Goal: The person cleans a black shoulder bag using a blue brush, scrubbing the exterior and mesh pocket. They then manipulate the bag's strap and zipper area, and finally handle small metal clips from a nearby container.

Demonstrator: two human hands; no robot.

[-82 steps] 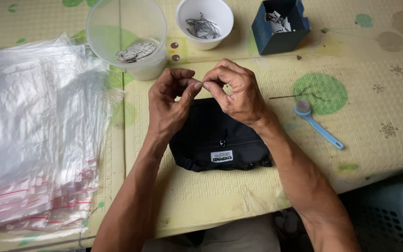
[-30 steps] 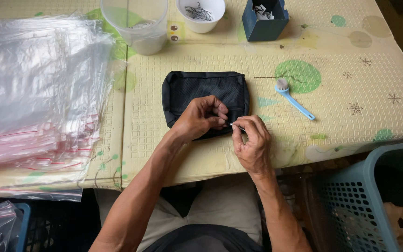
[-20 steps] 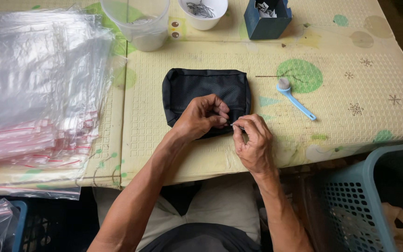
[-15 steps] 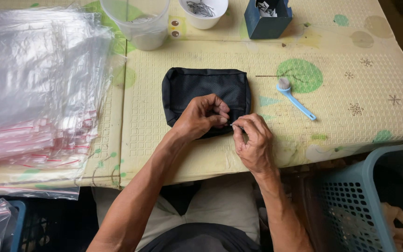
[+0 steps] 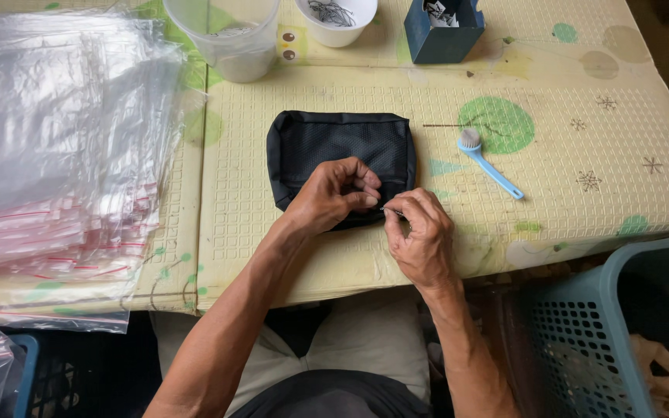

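table (image 5: 334, 263) covered by pale yellow embossed mat. lying on it: black mesh pouch (image 5: 334, 143), blue brush (image 5: 489, 164), stack of clear bags (image 5: 56, 139), plastic tub (image 5: 230, 35), white bowl (image 5: 336, 15), blue box (image 5: 443, 31).

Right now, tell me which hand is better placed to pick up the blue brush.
Right. The right hand sits nearer the blue brush, with bare mat between them. The left hand rests on the black pouch, farther away.
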